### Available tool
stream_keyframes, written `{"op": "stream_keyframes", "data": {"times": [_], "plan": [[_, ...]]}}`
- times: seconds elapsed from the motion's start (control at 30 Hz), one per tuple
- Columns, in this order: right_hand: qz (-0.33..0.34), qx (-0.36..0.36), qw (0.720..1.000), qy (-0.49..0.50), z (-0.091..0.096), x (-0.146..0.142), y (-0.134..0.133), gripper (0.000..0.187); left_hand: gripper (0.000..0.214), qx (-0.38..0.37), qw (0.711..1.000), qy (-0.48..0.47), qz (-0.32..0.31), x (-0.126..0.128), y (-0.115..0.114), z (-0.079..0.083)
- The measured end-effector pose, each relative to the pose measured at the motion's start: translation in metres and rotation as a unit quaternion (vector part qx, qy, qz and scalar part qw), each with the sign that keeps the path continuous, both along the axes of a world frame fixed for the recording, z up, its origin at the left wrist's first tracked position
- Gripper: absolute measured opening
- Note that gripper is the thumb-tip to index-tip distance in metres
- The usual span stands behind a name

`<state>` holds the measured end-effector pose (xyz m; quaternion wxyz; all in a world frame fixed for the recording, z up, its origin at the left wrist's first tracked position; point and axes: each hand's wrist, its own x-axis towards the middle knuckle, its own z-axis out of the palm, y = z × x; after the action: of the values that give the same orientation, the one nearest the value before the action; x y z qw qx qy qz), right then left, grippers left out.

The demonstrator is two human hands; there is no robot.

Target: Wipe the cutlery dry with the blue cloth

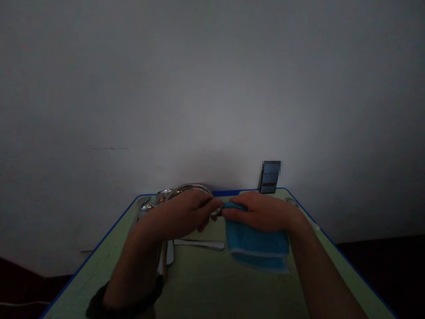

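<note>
My left hand (181, 217) is closed around a shiny metal utensil (216, 211), whose end shows between my two hands. My right hand (262, 212) grips a folded blue cloth (257, 246) and presses its top edge around that utensil. The rest of the cloth hangs down over the pale green table (199, 283). Both hands meet above the middle of the table. Which kind of utensil it is stays hidden by fingers and cloth.
Several pieces of cutlery (199, 243) lie under my left wrist. A round metal dish (191, 189) and other shiny metal items sit at the table's far left. A small dark box (269, 179) leans on the grey wall. The table has a blue rim (99, 243).
</note>
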<state>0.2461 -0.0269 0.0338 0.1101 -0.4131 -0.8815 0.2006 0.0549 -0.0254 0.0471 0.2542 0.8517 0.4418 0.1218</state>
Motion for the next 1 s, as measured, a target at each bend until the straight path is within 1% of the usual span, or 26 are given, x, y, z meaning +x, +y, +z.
{"op": "stream_keyframes", "data": {"times": [0.1,0.27,0.43,0.5,0.6,0.8,1.0], "plan": [[0.009,0.005,1.0,0.027,0.0001,-0.0015,-0.0005,0.039,0.04,0.019,1.0,-0.009,-0.007,0.0005,0.0011,0.0005],[-0.003,0.035,0.997,0.068,0.0011,-0.0032,-0.0009,0.031,0.042,0.081,0.997,-0.003,-0.008,0.003,0.0011,0.0039],[-0.011,0.009,0.996,0.091,0.0025,-0.0004,-0.0015,0.035,0.04,0.118,0.993,0.002,-0.009,0.004,-0.0003,0.0087],[-0.009,-0.003,0.996,0.088,0.0033,0.0019,-0.002,0.036,0.04,0.119,0.993,-0.003,-0.003,0.0034,-0.0003,0.0088],[-0.004,-0.009,0.997,0.072,0.0047,0.0046,-0.0029,0.032,0.04,0.113,0.994,-0.009,0.003,0.0028,-0.0001,0.0074],[-0.012,0.044,0.996,0.077,0.007,0.0008,-0.0039,0.022,0.041,0.123,0.992,-0.02,0.009,0.0054,-0.0003,0.0046],[-0.035,0.09,0.991,0.094,0.0064,-0.0045,-0.003,0.02,0.042,0.153,0.988,-0.01,0.012,0.0055,0.0016,0.002]]}}
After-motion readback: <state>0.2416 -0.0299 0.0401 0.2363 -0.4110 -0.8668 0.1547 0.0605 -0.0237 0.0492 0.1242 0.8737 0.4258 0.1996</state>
